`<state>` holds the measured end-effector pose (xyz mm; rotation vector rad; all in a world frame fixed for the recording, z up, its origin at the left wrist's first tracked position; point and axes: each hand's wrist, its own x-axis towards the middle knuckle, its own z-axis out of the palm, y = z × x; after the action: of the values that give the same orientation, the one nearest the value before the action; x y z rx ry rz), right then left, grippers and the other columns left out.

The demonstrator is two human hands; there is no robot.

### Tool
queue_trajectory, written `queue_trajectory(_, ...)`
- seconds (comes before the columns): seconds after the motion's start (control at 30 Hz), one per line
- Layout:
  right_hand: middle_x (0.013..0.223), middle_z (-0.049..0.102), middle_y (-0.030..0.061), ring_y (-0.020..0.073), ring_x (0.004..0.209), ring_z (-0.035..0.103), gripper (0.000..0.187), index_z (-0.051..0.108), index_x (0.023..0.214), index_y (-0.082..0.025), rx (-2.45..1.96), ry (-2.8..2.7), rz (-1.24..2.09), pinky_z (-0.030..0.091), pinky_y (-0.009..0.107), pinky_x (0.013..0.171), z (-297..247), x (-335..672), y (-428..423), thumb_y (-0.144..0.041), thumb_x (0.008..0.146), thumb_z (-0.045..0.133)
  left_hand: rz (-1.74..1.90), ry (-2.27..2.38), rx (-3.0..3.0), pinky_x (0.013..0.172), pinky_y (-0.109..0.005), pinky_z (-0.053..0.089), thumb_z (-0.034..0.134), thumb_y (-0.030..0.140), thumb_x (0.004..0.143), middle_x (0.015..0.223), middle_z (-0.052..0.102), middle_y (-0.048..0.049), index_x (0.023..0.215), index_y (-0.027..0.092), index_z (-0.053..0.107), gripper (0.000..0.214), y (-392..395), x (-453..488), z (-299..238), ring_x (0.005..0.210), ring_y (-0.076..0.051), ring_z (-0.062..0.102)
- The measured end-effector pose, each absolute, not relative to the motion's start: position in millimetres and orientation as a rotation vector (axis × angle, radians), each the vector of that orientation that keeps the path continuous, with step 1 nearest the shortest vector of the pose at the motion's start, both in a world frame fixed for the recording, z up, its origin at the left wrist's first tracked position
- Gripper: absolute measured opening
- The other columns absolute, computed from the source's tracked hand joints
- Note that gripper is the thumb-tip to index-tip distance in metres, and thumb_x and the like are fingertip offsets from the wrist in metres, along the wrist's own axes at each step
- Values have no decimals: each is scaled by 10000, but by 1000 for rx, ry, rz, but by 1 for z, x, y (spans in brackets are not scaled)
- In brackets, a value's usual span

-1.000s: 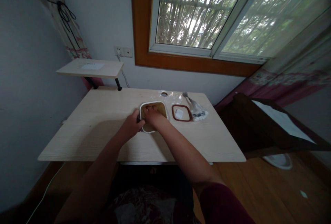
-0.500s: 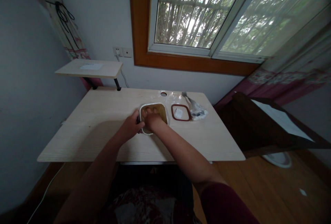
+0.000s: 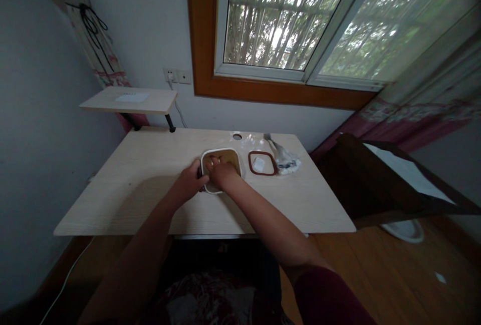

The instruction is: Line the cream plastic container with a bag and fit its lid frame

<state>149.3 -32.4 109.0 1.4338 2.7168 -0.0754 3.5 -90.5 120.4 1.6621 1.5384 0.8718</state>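
Note:
A square white container (image 3: 237, 156) with brownish contents stands on the pale wooden table (image 3: 143, 180). My left hand (image 3: 190, 183) grips its left rim, fingers curled on the edge. My right hand (image 3: 221, 171) reaches down into the container with its fingers bent among the contents; what they hold, if anything, is hidden. To the right of the container lies its lid (image 3: 262, 163), clear with a dark red rim.
A crumpled clear plastic bag (image 3: 284, 158) with a utensil lies beside the lid. A cable hole (image 3: 237, 136) sits near the table's back edge. A small raised shelf (image 3: 130, 100) stands at back left. A dark wooden piece of furniture (image 3: 379, 185) is on the right.
My right hand has drawn slightly back toward the container's near left corner. The left hand stays on the rim.

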Motion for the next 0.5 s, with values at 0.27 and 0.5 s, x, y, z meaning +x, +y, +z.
queue_trajectory(0.27, 1133, 707, 211, 303, 1018, 695, 380, 708, 1180, -71, 1524, 2680, -127, 558, 350, 871, 142, 152, -35, -84, 980, 385, 869, 1596, 1679, 532, -243, 436, 528, 252, 794, 587, 561, 72, 839, 228, 418, 121, -92, 2, 122, 508, -128, 599)
queue_trajectory(0.5, 1103, 724, 231, 313, 1018, 709, 366, 733, 1153, -41, 1603, 2623, -99, 551, 356, 903, 145, 151, -28, -68, 956, 425, 818, 1520, 1693, 501, -237, 424, 525, 224, 770, 568, 553, 82, 830, 234, 383, 154, -98, 8, 128, 475, -122, 581)
